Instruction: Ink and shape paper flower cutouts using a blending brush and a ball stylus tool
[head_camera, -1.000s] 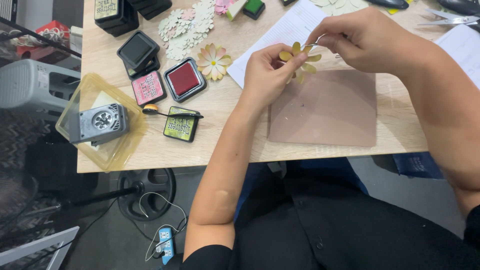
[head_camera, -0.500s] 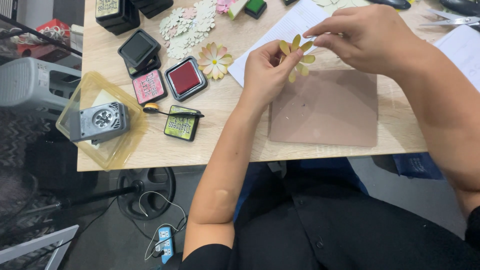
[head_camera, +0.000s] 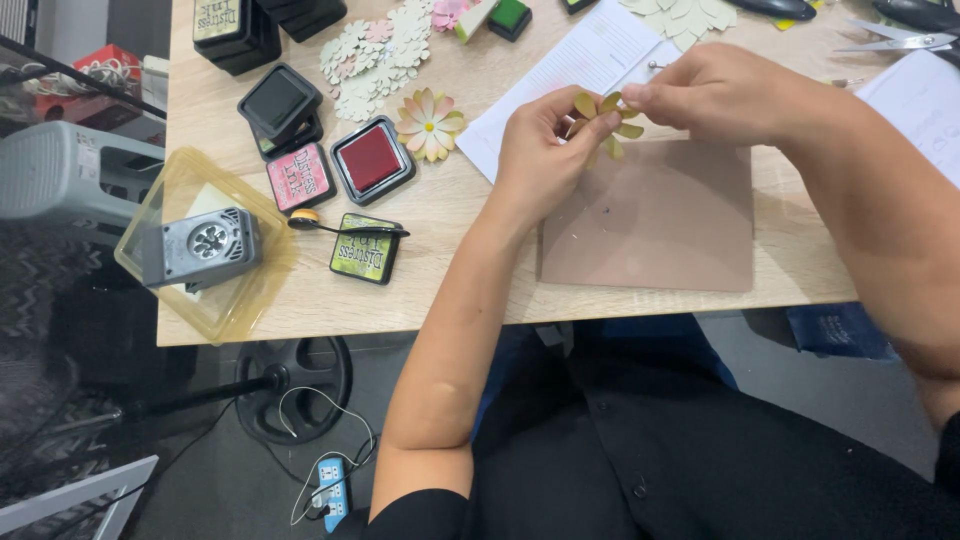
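Observation:
A small olive-yellow paper flower (head_camera: 606, 118) is pinched between both my hands above the far edge of a brown mat (head_camera: 650, 215). My left hand (head_camera: 545, 150) grips it from the left with thumb and fingers. My right hand (head_camera: 715, 92) pinches a petal at its right side. A finished cream and pink paper flower (head_camera: 429, 124) lies on the wooden table (head_camera: 440, 260) to the left, near a red ink pad (head_camera: 371, 159).
Several ink pads (head_camera: 300, 178) and a small blending tool (head_camera: 340, 226) lie at left. A clear plastic tray (head_camera: 215, 300) holds a grey punch (head_camera: 200, 245). Cut paper flowers (head_camera: 375, 50), a white sheet (head_camera: 590, 65) and scissors (head_camera: 900, 40) sit further back.
Both hands have kept hold of the paper flower, turning it slightly; the view has shifted a little.

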